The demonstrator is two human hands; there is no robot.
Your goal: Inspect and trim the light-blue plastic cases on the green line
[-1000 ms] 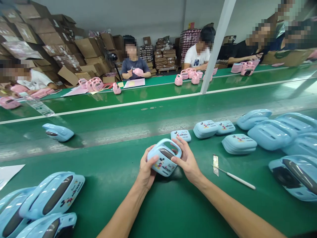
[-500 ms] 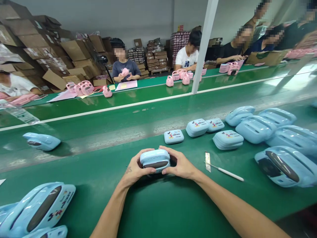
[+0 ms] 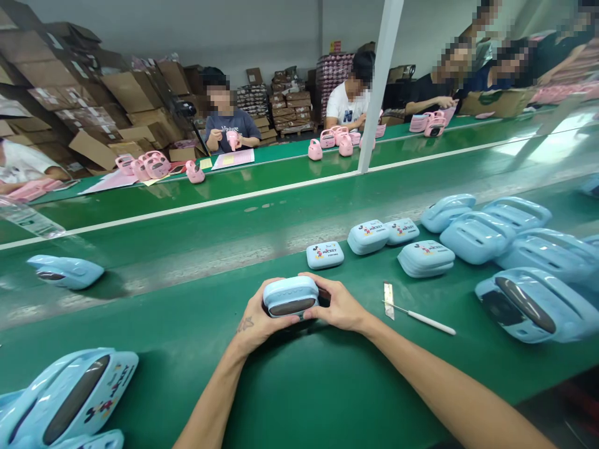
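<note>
Both hands grip one light-blue plastic casing (image 3: 291, 288) with a dark oval window, low over the green work surface. My left hand (image 3: 261, 317) is closed on its left end, thumb along the front. On the right end, my right hand (image 3: 340, 305) is closed the same way. Just beyond lie several light-blue covers printed with Mickey: a single one (image 3: 325, 255) and a stack (image 3: 425, 259) among them. Right of my right hand rest a thin tool with a white handle (image 3: 431, 322) and a small pale strip (image 3: 389, 298).
Larger blue casings with handles (image 3: 524, 307) crowd the right side; others (image 3: 77, 399) lie at the near left. One blue part (image 3: 65, 272) sits farther left. Across the green belt, people handle pink casings (image 3: 156, 164). A white post (image 3: 379, 87) stands between.
The casing has tilted slightly between my hands, its top face turned more toward me. My thumbs have shifted a little along its front. The view has moved slightly.
</note>
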